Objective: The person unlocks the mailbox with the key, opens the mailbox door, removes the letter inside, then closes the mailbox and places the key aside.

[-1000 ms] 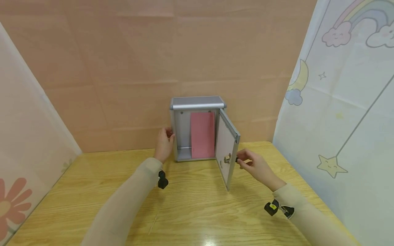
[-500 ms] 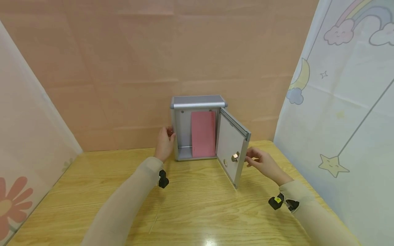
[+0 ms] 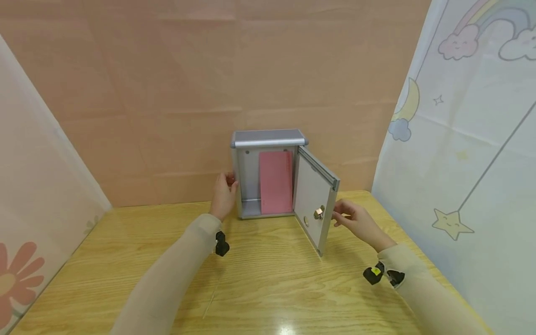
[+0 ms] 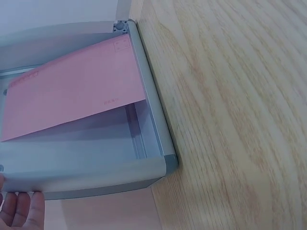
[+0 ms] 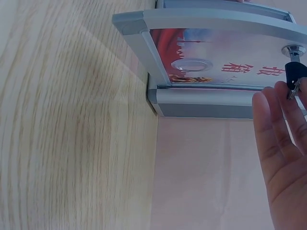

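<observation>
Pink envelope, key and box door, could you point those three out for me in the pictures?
Pink envelope (image 3: 276, 182): head view, middle of its upright face.
Key (image 5: 295, 72): right wrist view, its black head.
Box door (image 3: 309, 194): head view, its pale inner face.

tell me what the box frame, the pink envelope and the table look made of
Box frame: probably satin aluminium, from its silvery sheen.
Pink envelope: likely matte paper, thin-edged with printed marks.
Table: glossy wood or wood-look laminate; grain shows, and light glares off it.
</observation>
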The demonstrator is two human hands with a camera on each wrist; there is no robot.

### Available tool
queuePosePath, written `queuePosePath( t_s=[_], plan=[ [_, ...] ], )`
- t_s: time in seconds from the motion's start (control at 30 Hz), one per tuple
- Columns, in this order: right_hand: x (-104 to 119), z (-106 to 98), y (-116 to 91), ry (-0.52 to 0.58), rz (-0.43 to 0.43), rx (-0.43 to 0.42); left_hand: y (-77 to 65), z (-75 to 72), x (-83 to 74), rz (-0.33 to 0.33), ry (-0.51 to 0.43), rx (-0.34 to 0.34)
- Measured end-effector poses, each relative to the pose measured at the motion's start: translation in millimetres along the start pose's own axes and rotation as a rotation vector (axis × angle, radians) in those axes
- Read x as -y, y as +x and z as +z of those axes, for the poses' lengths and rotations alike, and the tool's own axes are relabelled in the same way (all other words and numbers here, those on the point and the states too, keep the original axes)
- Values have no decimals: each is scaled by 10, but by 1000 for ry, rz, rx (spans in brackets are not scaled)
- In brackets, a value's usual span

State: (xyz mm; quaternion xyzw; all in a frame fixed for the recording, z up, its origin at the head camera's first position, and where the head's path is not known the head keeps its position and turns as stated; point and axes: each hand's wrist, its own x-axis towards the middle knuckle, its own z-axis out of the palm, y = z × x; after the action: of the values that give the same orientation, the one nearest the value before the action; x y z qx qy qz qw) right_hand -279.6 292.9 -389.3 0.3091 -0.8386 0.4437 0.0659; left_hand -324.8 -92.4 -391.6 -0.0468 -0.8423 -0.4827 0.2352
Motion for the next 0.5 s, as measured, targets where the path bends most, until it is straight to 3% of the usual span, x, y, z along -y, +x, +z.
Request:
queuePosePath(
  t_s=[0.07,0.17,0.23,0.3,0.4,0.5],
  plan=[
    [5,-2,0,6,-1,-6,-10,9,-26,-10,-13,-20],
    [9,-4,-6,11,-6,-16,-46,46,-108,0,-54,-112],
    [7,-5,-15,17,-9,-17,-86,91,-185,49,-74,-197],
    [4,-2,-22,20,-15,-18,-137,149,-277,139,-85,-239],
    [4,5,-29,24,-17,-17,-217,260,-396,283,-28,-201],
    [7,16,-33,28,-19,-19,-288,387,-485,318,3,-84]
  ],
)
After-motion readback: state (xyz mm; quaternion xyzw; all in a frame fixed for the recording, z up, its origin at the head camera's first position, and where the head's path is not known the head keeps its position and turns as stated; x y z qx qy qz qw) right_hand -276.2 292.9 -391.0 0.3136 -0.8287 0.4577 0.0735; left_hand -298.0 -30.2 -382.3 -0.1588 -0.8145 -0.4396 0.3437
